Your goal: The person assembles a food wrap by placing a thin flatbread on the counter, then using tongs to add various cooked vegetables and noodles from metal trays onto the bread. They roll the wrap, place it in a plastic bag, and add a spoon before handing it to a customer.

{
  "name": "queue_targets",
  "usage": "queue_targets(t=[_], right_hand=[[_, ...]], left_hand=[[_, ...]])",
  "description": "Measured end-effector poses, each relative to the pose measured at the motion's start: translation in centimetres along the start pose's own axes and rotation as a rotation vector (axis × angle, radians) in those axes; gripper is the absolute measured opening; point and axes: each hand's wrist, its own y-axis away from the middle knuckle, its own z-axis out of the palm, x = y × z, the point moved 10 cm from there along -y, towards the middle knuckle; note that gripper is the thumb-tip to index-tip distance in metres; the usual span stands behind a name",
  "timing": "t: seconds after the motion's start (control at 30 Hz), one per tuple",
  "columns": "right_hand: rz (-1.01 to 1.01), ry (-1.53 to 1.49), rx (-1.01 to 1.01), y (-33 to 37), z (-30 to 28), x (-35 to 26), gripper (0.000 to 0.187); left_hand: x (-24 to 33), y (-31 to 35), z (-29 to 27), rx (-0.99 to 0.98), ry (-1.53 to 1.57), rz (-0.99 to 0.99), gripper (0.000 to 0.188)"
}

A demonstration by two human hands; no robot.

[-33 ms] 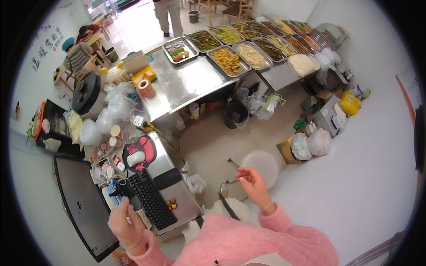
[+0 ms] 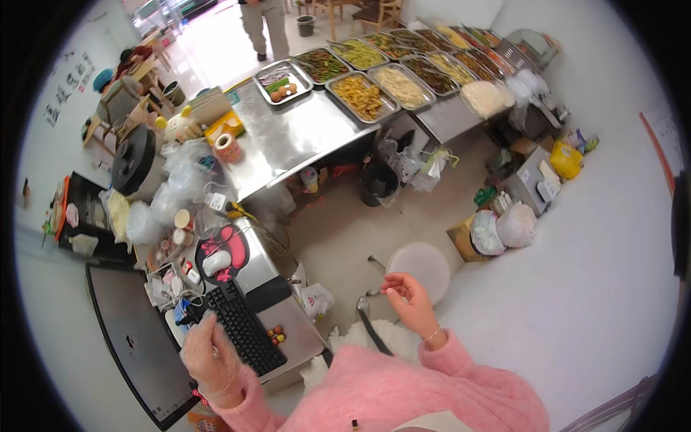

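My left hand [image 2: 210, 354], in a thin clear plastic glove, hovers between the computer monitor [image 2: 129, 338] and the black keyboard [image 2: 245, 327]. Its fingers are curled together; a small pale spot shows among them, too small to name. At its wrist a red piece with white dots peeks out. Bare and raised, my right hand [image 2: 412, 301] hangs in front of a round pale stool [image 2: 419, 270], with fingers loosely bent, thumb apart and nothing held. Several small reddish-yellow round items [image 2: 276, 335] lie beside the keyboard.
A white mouse [image 2: 216, 263] rests on a black-and-pink pad. Metal trays of food [image 2: 363, 97] line the steel counter [image 2: 288, 144]. A black bin [image 2: 378, 183] stands beneath. Tied bags [image 2: 517, 225] sit at right. A person [image 2: 265, 29] stands beyond the counter.
My left hand has shifted slightly right, nearer the keyboard, and the red dotted piece now shows by its wrist. My right hand stays nearly still; the whole view has shifted a little.
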Motion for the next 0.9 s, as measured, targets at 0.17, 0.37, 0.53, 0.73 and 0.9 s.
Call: queue_targets(t=[0.17, 0.37, 0.53, 0.73, 0.9], right_hand=[[0.004, -0.028, 0.311, 0.2, -12.3, 0.7, 0.025], [-0.028, 0.09, 0.746, -4.9, -32.7, -3.7, 0.021], [-0.367, 0.144, 0.894, -15.7, -45.6, -8.0, 0.019], [-0.14, -0.026, 1.109, -22.1, -56.6, -2.2, 0.022], [0.002, -0.173, 0.933, -28.5, -57.5, 4.0, 0.024]], left_hand=[[12.0, -6.1, 15.7, -0.351, 0.238, 0.237, 0.018], [17.6, -9.9, 30.5, -0.818, 0.182, 0.1, 0.038], [19.0, -16.9, 42.8, -1.098, -0.141, 0.038, 0.049], [26.0, -31.6, 52.7, -0.885, -0.272, 0.113, 0.044], [35.1, -35.3, 62.4, -1.093, -0.089, 0.254, 0.051]])
